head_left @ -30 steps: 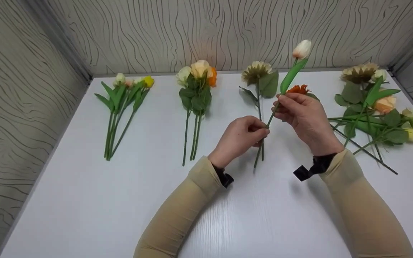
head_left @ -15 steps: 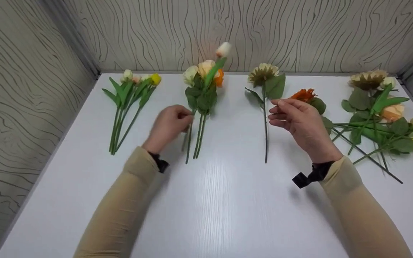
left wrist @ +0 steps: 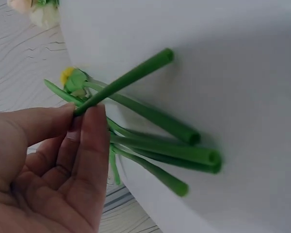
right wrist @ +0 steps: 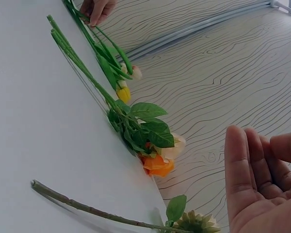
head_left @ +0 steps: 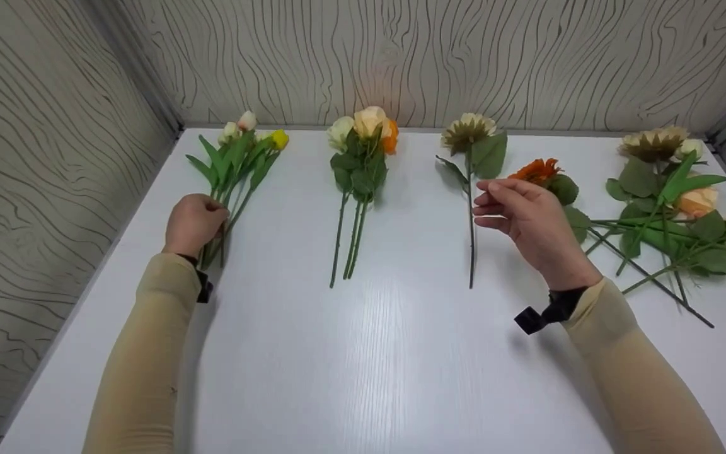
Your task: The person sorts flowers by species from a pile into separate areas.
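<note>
At the left of the table, my left hand (head_left: pixel 194 224) pinches the stem of a white-and-pink tulip (head_left: pixel 247 121) between thumb and forefinger. In the left wrist view the pinched stem (left wrist: pixel 131 80) is raised a little above several other tulip stems (left wrist: pixel 169 154). A yellow tulip (head_left: pixel 280 139) tops one stem of that bunch. My right hand (head_left: pixel 530 221) holds nothing, its fingers loosely bent. It hovers beside the stem of a cream sunflower-like flower (head_left: pixel 469 132), close to an orange-red bloom (head_left: pixel 536 170).
Between the hands lies a group of roses, one cream (head_left: pixel 370 120) and one orange (head_left: pixel 391 137) among them. Mixed flowers (head_left: pixel 665 214) lie crossed in a heap at the right. A wood-patterned wall (head_left: pixel 338 63) stands along the back of the white table (head_left: pixel 363 366).
My left hand has carried the tulip leftward, past the roses, to the tulip bunch. The right hand let go of its stem and has stayed near the same place.
</note>
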Motion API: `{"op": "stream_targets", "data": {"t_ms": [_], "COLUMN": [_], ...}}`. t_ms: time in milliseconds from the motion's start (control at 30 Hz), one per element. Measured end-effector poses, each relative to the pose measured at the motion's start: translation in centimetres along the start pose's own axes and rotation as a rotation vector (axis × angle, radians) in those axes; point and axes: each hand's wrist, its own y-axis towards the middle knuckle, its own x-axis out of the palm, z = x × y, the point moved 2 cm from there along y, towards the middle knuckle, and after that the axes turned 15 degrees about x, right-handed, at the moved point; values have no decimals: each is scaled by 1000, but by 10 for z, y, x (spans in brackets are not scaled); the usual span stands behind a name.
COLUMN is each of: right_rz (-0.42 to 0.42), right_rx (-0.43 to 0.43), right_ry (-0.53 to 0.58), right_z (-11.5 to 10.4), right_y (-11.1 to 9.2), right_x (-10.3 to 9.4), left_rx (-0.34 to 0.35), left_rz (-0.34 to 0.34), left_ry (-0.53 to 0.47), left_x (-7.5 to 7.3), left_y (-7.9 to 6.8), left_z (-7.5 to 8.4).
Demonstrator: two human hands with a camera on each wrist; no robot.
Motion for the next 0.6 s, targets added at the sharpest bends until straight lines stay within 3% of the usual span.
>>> {"op": "stream_targets", "data": {"t_ms": [267, 600], "right_rz": [-3, -14], "right_rx": [5, 25], "right_ry": [-2, -9], "right_z": [1, 4], "right_y": [0, 2], "right_x": [0, -1], "left_rx": [-5, -9], "left_rz": [12, 22], "left_ry": [45, 33], "left_x": [1, -1], "left_y": [-1, -2], "left_z": [-5, -5]}}
